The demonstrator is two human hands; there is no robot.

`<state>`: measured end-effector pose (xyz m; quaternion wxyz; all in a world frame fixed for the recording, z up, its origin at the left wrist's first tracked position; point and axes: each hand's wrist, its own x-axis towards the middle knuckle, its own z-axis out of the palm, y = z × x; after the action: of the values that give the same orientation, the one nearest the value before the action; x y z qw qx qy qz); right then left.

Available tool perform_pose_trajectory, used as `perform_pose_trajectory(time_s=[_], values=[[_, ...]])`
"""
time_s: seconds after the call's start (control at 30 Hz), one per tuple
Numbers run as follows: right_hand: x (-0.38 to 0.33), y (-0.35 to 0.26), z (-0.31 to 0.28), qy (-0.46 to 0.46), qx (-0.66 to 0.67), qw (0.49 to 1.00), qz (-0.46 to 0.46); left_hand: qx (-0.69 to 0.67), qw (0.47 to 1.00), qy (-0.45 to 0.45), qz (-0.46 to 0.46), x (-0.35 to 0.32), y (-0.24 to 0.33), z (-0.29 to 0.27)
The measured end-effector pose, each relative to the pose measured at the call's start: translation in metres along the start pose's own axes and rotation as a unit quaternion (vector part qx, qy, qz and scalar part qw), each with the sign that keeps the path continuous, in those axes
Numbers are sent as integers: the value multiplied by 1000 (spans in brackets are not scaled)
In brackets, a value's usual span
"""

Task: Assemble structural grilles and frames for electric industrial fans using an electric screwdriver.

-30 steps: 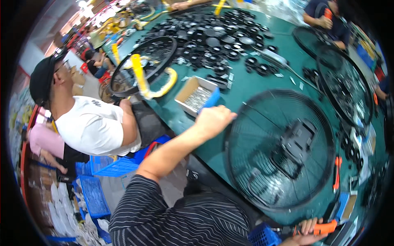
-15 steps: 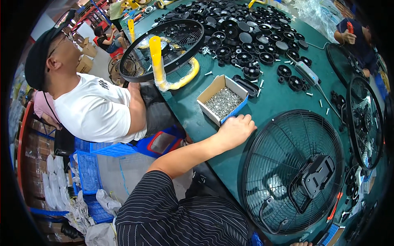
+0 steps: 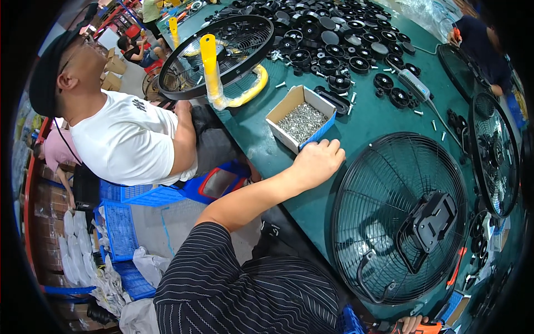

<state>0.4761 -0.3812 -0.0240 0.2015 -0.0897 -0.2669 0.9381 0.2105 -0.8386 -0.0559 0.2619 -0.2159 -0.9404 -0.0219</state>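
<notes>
Screws, small and silvery, are heaped in an open cardboard box with a blue front edge (image 3: 302,119), which stands on the green worktable (image 3: 367,119) at its near-left edge. The left hand (image 3: 319,161) is laid against the near corner of that box, palm down, its fingers (image 3: 328,146) curled loosely together and touching the blue edge; whether a screw is held beneath them cannot be told. Just right of the box, and nearer the viewer, a round black wire fan guard (image 3: 399,217) is laid flat (a black plastic bracket (image 3: 431,221) sits on its right part, and a bent black handle at its lower rim). Beyond the box, black round plastic caps (image 3: 334,42) are spread over the far table, with loose bolts scattered among them. To the far left of the box, a second black wire guard (image 3: 222,53) is propped up, crossed by a yellow tube wrapped in clear film (image 3: 210,69). Left of the box, off the table, a person in a white shirt and black cap (image 3: 119,136) is seated. Only the fingertips of the right hand (image 3: 411,323) are seen at the lower edge, well below the box, beside something orange; their grip cannot be told.
</notes>
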Motion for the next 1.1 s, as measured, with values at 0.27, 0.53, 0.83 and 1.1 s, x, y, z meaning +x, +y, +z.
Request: perform_pose_trajectory(time_s=[0.27, 0.53, 0.83, 1.1], values=[[6, -7, -29, -93, 3, 995, 36, -37, 999, -28, -16, -10, 0, -27], [7, -6, -39, -72, 49, 996, 30, -124, 977, -3, -173, -49, 3, -76], [8, -6, -39, -91, 50, 994, 35, -35, 975, -111, -189, -38, 11, -52], [1, 2, -3, -46, 13, 999, 0, -54, 977, -66, -196, -45, 11, -39]])
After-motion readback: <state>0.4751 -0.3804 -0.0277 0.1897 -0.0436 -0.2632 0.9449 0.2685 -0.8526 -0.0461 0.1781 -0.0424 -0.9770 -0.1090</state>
